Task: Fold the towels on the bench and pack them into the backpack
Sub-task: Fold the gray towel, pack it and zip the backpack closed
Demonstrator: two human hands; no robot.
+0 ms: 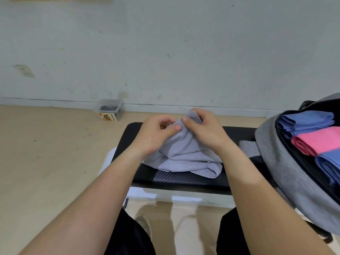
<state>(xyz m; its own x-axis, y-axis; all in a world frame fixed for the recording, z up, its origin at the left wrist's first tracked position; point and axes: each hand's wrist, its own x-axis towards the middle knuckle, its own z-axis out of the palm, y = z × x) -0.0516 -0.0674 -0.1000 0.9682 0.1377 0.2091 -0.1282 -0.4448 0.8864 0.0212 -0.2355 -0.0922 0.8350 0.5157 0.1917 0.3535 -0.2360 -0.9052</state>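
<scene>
A grey towel (185,157) lies bunched on the black bench (185,179), its top corner lifted. My left hand (154,133) and my right hand (204,126) both pinch that raised corner, fingers close together. At the right stands the open grey backpack (276,162). Inside it lie a folded blue towel (307,120), a folded pink towel (316,140) and another blue towel (329,164). The lower part of the grey towel rests crumpled on the bench seat.
A grey strap or flap (248,148) of the backpack lies on the bench beside my right wrist. On the wooden floor by the white wall sits a clear plastic box (109,109) with a yellow label. My knees are under the bench's near edge.
</scene>
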